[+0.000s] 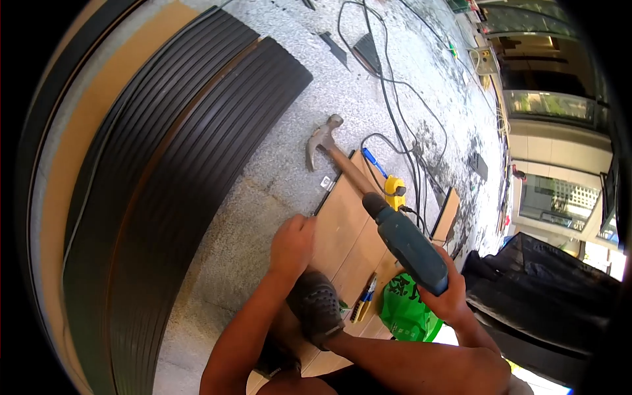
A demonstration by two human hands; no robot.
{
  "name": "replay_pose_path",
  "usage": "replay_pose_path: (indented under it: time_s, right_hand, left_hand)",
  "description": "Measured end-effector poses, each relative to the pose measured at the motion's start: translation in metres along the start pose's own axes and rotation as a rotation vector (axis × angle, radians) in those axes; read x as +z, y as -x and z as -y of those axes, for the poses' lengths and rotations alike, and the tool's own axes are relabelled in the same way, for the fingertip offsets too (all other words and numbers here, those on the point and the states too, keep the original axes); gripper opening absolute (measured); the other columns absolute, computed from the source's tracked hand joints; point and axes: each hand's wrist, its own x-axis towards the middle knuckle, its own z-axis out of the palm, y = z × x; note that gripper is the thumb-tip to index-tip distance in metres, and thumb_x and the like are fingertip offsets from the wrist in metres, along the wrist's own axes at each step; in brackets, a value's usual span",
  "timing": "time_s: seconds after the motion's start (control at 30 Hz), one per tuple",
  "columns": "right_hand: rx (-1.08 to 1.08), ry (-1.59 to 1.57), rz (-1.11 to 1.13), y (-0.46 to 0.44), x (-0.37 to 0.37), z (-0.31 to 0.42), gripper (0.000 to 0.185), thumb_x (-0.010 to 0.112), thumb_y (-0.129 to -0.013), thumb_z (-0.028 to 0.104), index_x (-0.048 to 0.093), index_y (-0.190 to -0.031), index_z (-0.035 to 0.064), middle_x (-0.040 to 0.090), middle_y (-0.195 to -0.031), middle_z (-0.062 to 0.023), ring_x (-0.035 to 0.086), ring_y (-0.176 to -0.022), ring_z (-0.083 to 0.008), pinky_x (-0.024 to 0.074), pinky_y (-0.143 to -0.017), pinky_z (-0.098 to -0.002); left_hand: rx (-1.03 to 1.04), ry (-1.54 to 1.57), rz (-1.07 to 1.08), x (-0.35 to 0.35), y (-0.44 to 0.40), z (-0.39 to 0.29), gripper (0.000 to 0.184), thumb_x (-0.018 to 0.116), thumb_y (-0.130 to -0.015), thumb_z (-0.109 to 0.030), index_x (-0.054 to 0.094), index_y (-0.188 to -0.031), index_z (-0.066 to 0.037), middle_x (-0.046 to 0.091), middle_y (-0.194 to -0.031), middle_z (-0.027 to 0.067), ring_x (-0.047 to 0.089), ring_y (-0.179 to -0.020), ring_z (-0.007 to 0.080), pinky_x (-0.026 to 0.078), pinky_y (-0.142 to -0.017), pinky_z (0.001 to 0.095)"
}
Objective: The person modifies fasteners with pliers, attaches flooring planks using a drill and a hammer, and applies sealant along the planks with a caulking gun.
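My right hand [447,293] is wrapped round the rear of a dark teal power drill [411,247], whose black chuck points up and away from me. In line with the chuck, a claw hammer [345,161] with a wooden handle lies across the corner of a tan wooden board [339,230]; the chuck hides the handle's end. My left hand [294,247] is closed at the board's left edge, near a thin dark strip [324,197]. Whatever its fingers hold is hidden. My dark clog [316,306] rests beside it on the board.
Dark ribbed panels [197,145] lie along the left. A yellow power socket [395,191], a blue pen-like item [374,161] and black cables [395,99] are beyond the board. Pliers [368,296] and a green bag [405,306] lie near my foot. Black fabric [540,283] sits right.
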Motion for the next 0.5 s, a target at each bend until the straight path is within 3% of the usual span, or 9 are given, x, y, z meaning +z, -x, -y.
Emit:
replay_pose_path:
  time_s: [0.07,0.2,0.27,0.3,0.37,0.47,0.5]
  right_hand:
    - [-0.015,0.005,-0.053,0.007,0.010,-0.019,0.083,0.080,-0.083,0.007,0.042,-0.157,0.0078,0.071,-0.125,-0.0220,0.070,-0.120,-0.0307,0.0529,-0.101,-0.0394]
    - [-0.099,0.029,-0.214,0.027,0.031,-0.063,0.084,0.079,-0.080,0.005,0.043,-0.156,0.0051,0.069,-0.125,-0.0258,0.071,-0.116,-0.0376,0.0546,-0.098,-0.0417]
    - [-0.074,0.028,-0.261,0.037,0.041,-0.081,0.085,0.079,-0.078,0.004,0.043,-0.155,0.0038,0.069,-0.126,-0.0272,0.072,-0.113,-0.0413,0.0557,-0.096,-0.0435]
    - [-0.100,0.115,-0.291,0.043,0.045,-0.091,0.084,0.077,-0.080,0.002,0.042,-0.156,0.0024,0.069,-0.127,-0.0275,0.071,-0.115,-0.0418,0.0554,-0.096,-0.0440]
    - [-0.126,0.189,-0.367,0.049,0.059,-0.118,0.085,0.076,-0.079,-0.001,0.040,-0.156,0.0008,0.067,-0.130,-0.0301,0.070,-0.114,-0.0468,0.0556,-0.095,-0.0465]
    - [-0.104,0.250,-0.550,0.047,0.077,-0.141,0.085,0.076,-0.079,-0.001,0.040,-0.157,0.0018,0.067,-0.130,-0.0307,0.070,-0.113,-0.0475,0.0560,-0.093,-0.0477]
    - [-0.051,0.218,-0.579,0.046,0.080,-0.151,0.089,0.078,-0.075,0.003,0.042,-0.156,0.0019,0.067,-0.126,-0.0312,0.069,-0.105,-0.0506,0.0576,-0.088,-0.0517]
  left_hand:
    - [0.150,-0.101,0.016,0.005,-0.005,0.007,0.015,0.067,-0.084,-0.007,0.066,-0.098,-0.008,0.060,-0.092,0.0113,0.064,-0.088,0.0343,0.056,-0.078,0.0436]
    - [0.214,-0.117,0.046,0.001,-0.008,0.005,0.015,0.065,-0.080,-0.006,0.066,-0.096,-0.007,0.059,-0.090,0.0104,0.064,-0.088,0.0316,0.056,-0.079,0.0423]
    - [0.198,-0.105,-0.008,-0.001,-0.006,0.006,0.011,0.071,-0.092,-0.008,0.069,-0.102,-0.005,0.069,-0.097,0.0146,0.069,-0.087,0.0332,0.057,-0.076,0.0422]
    - [0.213,-0.102,0.010,-0.008,-0.005,-0.004,0.011,0.071,-0.092,-0.008,0.069,-0.102,-0.005,0.069,-0.097,0.0146,0.069,-0.087,0.0332,0.057,-0.076,0.0422]
    - [-0.207,0.280,-0.057,-0.023,-0.005,-0.023,0.011,0.070,-0.099,-0.015,0.068,-0.100,-0.004,0.073,-0.094,0.0150,0.070,-0.080,0.0269,0.056,-0.073,0.0370]
    - [-0.324,0.343,0.164,-0.024,0.008,-0.026,0.021,0.071,-0.102,-0.023,0.067,-0.100,-0.002,0.071,-0.087,0.0153,0.070,-0.075,0.0283,0.055,-0.069,0.0369]
    - [-0.310,0.338,0.172,-0.022,0.013,-0.029,0.021,0.071,-0.102,-0.023,0.067,-0.100,-0.002,0.071,-0.087,0.0153,0.070,-0.075,0.0283,0.055,-0.069,0.0369]
